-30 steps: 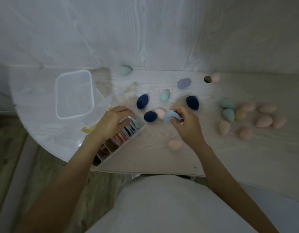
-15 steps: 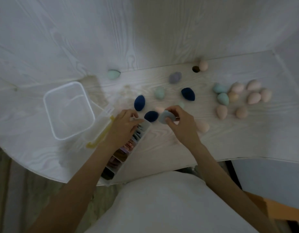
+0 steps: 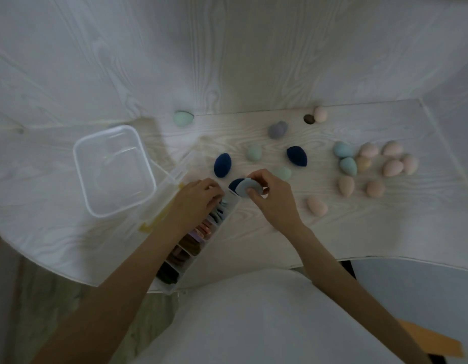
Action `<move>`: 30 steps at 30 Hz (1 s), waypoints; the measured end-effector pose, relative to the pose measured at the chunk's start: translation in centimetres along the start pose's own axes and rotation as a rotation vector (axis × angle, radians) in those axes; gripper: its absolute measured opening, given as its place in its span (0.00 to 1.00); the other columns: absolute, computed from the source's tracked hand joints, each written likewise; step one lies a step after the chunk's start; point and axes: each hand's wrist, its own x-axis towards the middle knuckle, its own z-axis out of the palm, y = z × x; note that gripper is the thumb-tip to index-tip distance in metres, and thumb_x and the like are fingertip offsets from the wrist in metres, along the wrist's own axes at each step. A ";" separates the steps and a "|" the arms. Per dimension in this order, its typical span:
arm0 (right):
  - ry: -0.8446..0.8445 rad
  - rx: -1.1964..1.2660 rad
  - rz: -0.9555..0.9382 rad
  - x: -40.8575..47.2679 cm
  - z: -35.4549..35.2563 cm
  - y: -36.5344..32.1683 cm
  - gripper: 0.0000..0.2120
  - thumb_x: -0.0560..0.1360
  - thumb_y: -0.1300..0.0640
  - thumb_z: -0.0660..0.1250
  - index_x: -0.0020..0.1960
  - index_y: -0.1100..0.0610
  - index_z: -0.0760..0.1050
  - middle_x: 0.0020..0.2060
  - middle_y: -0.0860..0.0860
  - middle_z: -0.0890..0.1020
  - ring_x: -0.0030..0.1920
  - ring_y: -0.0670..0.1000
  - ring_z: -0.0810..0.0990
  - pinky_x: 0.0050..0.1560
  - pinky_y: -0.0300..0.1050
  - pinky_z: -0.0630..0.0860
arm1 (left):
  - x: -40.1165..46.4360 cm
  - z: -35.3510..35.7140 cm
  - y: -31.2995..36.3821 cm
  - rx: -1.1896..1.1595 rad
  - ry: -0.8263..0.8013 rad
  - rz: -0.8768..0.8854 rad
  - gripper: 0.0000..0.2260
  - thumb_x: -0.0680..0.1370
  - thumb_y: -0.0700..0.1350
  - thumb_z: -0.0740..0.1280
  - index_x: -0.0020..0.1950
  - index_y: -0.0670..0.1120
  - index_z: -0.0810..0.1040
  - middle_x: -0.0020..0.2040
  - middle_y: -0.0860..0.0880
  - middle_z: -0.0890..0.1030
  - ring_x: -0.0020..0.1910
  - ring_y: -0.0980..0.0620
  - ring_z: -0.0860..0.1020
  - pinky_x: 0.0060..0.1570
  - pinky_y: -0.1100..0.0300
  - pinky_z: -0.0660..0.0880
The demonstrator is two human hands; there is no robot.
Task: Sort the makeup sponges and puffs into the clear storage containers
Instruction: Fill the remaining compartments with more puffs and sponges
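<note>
My right hand (image 3: 273, 199) pinches a flat pale blue round puff (image 3: 247, 188) just above the far end of a clear divided organizer (image 3: 201, 241) that holds rows of coloured puffs. My left hand (image 3: 194, 202) rests with bent fingers on the puffs in the organizer's far compartments; whether it grips one is hidden. An empty clear square container (image 3: 113, 169) stands to the left. Egg-shaped sponges lie loose on the table: dark blue sponges (image 3: 222, 165) (image 3: 296, 155), mint sponges (image 3: 253, 152) (image 3: 183, 118), a grey-lilac sponge (image 3: 277, 129), and a pink and teal sponge cluster (image 3: 372, 164) at right.
The white wood-grain table (image 3: 254, 232) ends in a curved front edge near my body. A white wall rises directly behind it. A cable hole (image 3: 308, 119) sits at the back beside a pink sponge (image 3: 320, 114). A lone pink sponge (image 3: 317, 205) lies right of my right hand.
My right hand has carried the pale blue puff slightly left, closer to the organizer's far end. The left hand stays on the organizer. My head has shifted, so the whole scene slid in view.
</note>
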 end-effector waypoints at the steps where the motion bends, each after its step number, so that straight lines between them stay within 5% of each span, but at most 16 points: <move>1: -0.006 -0.001 0.004 0.0 0.0 0.0 0.07 0.72 0.63 0.69 0.50 0.58 0.75 0.44 0.49 0.81 0.43 0.47 0.77 0.43 0.36 0.73 | 0.2 0.0 0.0 -0.003 0.000 0.005 0.06 0.76 0.42 0.66 0.49 0.44 0.81 0.50 0.46 0.80 0.41 0.45 0.79 0.44 0.55 0.76; 9: 0.010 0.002 0.016 0.2 -0.4 0.3 0.08 0.72 0.63 0.69 0.50 0.58 0.76 0.45 0.49 0.81 0.43 0.48 0.78 0.45 0.44 0.77 | 0.8 -0.2 1.0 -0.041 -0.039 0.011 0.06 0.76 0.41 0.67 0.49 0.43 0.83 0.49 0.47 0.81 0.43 0.47 0.80 0.42 0.56 0.77; 14: 0.000 0.000 0.000 0.1 -0.1 0.4 0.07 0.72 0.63 0.69 0.50 0.59 0.76 0.45 0.50 0.81 0.43 0.47 0.78 0.44 0.39 0.75 | 1.8 -0.6 1.3 0.029 -0.268 0.019 0.10 0.79 0.43 0.60 0.51 0.45 0.81 0.50 0.49 0.82 0.46 0.49 0.78 0.50 0.55 0.73; 17: 0.024 -0.034 0.002 -0.1 0.4 0.5 0.06 0.72 0.61 0.69 0.48 0.58 0.76 0.42 0.49 0.81 0.41 0.46 0.76 0.41 0.33 0.71 | 1.0 -1.0 1.2 0.062 -0.231 0.099 0.08 0.77 0.43 0.64 0.52 0.49 0.81 0.47 0.51 0.83 0.46 0.49 0.77 0.46 0.57 0.70; 24: 0.043 0.006 0.066 -0.2 1.3 0.2 0.07 0.71 0.60 0.71 0.47 0.57 0.74 0.40 0.44 0.79 0.38 0.42 0.77 0.38 0.29 0.72 | -0.6 -0.6 0.9 0.016 -0.188 0.013 0.15 0.77 0.44 0.64 0.63 0.46 0.74 0.64 0.47 0.74 0.54 0.48 0.76 0.57 0.55 0.70; 30: 0.047 0.014 0.089 0.1 1.6 0.6 0.07 0.71 0.60 0.71 0.47 0.56 0.74 0.40 0.45 0.79 0.39 0.43 0.78 0.38 0.29 0.73 | -0.2 -0.7 0.8 0.109 -0.095 -0.074 0.13 0.78 0.46 0.55 0.51 0.42 0.77 0.48 0.45 0.79 0.46 0.45 0.76 0.48 0.54 0.72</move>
